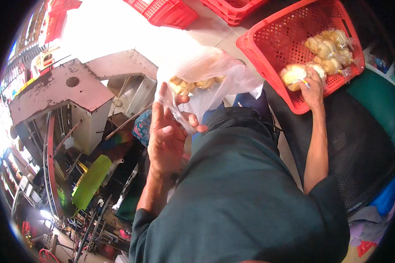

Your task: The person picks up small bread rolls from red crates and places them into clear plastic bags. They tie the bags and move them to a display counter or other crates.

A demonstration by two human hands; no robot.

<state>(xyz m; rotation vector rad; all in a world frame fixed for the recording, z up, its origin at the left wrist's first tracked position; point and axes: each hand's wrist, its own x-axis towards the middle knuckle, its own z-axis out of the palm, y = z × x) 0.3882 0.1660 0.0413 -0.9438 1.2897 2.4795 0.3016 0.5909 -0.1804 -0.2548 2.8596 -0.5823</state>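
Observation:
My left hand (171,131) holds the gathered handles of a thin translucent plastic bag (214,69) between its fingers. Inside the bag, in front of my waist, lie several yellowish bread buns (194,85). On the right, my right hand (312,87) reaches into a red perforated plastic basket (266,24) and grips a clear-wrapped pack of buns (293,75) near the basket's lower edge. More wrapped packs of buns (329,47) lie beside it in the basket.
More red plastic baskets (171,13) stand at the top, on a tiled floor. A worn, pale metal frame (59,85) with a round hole is at the left, above a green object (91,182) and clutter. Black mesh material (342,141) lies under my right arm.

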